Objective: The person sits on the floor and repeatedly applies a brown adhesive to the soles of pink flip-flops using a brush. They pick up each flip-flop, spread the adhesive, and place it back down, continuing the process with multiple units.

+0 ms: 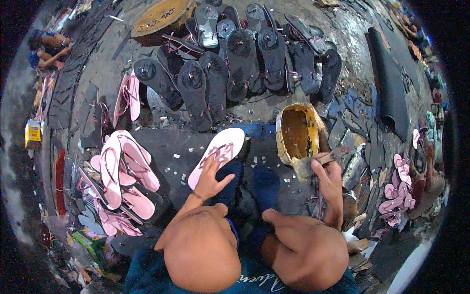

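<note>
A pale pink flip-flop [230,142] with dark thong straps lies before me on a dark mat. My left hand [210,181] rests on its near half, fingers stretched toward the straps and thumb spread to the right. My right hand [329,179] is closed around a flat, worn brush [303,168]. The bristle end is at the near rim of a yellowish, glue-crusted tub [280,132], which has amber-brown residue inside. Whether the bristles touch the rim, I cannot tell.
Pink flip-flops [111,169] are heaped at left. Several black soles [240,59] stand beyond the mat, near a round wooden block [159,19]. Rolled black sheet [389,83] and scraps lie right, with more pink sandals [395,196]. Another person [49,51] sits far left.
</note>
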The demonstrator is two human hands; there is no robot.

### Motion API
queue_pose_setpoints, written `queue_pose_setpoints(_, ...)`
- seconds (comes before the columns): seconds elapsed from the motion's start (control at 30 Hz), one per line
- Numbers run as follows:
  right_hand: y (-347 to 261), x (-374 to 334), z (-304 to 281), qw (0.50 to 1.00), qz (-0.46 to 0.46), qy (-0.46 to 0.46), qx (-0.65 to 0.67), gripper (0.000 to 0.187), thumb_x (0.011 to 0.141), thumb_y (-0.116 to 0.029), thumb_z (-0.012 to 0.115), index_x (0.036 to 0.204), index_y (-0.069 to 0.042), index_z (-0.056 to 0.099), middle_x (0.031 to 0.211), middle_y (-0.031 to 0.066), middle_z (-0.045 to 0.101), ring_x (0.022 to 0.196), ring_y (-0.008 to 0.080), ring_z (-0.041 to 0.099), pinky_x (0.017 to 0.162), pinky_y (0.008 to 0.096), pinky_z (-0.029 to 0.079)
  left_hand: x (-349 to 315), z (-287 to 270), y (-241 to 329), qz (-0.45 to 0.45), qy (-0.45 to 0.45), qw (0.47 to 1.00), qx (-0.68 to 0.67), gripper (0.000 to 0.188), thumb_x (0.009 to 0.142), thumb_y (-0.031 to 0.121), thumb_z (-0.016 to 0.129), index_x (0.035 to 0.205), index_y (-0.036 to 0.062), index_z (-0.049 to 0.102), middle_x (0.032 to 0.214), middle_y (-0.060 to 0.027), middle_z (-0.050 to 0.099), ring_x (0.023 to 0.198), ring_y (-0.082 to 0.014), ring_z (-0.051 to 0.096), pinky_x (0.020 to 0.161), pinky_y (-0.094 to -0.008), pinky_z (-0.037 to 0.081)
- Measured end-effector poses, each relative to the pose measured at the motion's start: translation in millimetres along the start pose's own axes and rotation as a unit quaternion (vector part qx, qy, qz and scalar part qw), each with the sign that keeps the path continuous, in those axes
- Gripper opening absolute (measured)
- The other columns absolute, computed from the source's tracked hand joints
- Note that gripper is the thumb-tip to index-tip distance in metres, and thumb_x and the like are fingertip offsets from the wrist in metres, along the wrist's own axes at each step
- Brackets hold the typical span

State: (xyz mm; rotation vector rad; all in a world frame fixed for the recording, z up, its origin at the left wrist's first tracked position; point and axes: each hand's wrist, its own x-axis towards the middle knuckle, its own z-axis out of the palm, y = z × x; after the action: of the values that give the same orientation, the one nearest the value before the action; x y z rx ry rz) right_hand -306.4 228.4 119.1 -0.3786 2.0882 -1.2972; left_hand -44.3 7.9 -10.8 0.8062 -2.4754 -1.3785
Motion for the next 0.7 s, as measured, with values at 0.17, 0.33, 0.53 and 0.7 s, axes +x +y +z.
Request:
queue_pose_setpoints(0.17,-19,23,52,0.984,-0.003,-0.053,0.169,0.023,0.092,-0.011,0.064,0.113,-0.001,0.06,0.1,0.0036,0.065,0.091,0.0122,0.06,0.084,0.0269,0.048,74,-7,-7,-0.056,-0.176,0.976,0.114,0.088,0.082,0.067,0.056,0.148,0.0104,0.037,0.158,-0.0188,0.018,0.148,-0.0368,0.009,0.115,-0.0583,0.004)
queue_pose_setpoints(0.33,-28,55,90,0.981,-0.08,-0.041,0.174,0.029,0.088,-0.011,0.07,0.113,0.0,0.061,0.1,0.0046,0.066,0.092,0.012,0.06,0.083,0.0271,0.049,114,7,-32,0.017,-0.118,0.991,0.053,0.054,0.099,0.037,0.045,0.146,0.0105,0.039,0.151,-0.0136,0.039,0.143,-0.0314,0.029,0.117,-0.0435,0.019)
queue_pose_setpoints(0.53,-68,93,128,0.942,-0.332,0.016,0.049,0.025,0.084,-0.011,0.073,0.105,-0.004,0.064,0.096,0.008,0.069,0.092,0.0208,0.065,0.083,0.0316,0.051,125,-22,69,-0.22,0.046,0.746,-0.627,0.038,0.103,0.031,0.041,0.127,0.0053,0.057,0.118,-0.0089,0.065,0.101,-0.021,0.065,0.089,-0.0351,0.053)
queue_pose_setpoints(0.7,-77,106,116,0.957,-0.287,0.043,-0.005,0.017,0.084,-0.015,0.072,0.096,-0.005,0.066,0.099,0.0084,0.07,0.093,0.0276,0.067,0.083,0.0362,0.05,126,-22,82,-0.209,0.055,0.725,-0.654,0.046,0.104,0.037,0.036,0.133,0.0043,0.051,0.12,-0.0092,0.063,0.104,-0.0207,0.064,0.09,-0.0337,0.052)
